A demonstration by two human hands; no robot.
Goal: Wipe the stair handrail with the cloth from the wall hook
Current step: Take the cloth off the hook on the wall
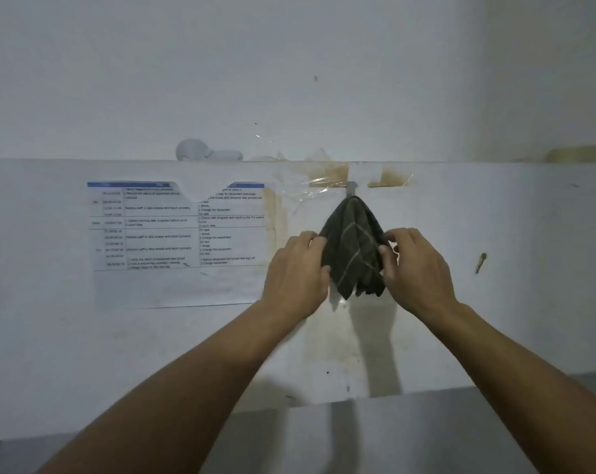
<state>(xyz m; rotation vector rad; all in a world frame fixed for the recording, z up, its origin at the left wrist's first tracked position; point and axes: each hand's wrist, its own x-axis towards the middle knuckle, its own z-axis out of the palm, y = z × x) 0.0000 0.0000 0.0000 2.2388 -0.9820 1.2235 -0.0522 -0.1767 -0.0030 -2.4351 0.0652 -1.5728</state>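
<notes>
Cloth (353, 244) hanging lengthwise from hook (352, 188) above fingers (319, 244), pinched both sides by left hand (298, 275) and right hand (418, 265).

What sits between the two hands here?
In the head view, the dark cloth, hanging from the hook, lies between left hand and right hand.

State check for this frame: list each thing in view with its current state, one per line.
cloth: hanging from the hook, gripped on both sides
hook: on the wall, holding the cloth's top
left hand: gripping the cloth's left edge
right hand: pinching the cloth's right edge
printed sheet: stuck flat to the wall
</notes>
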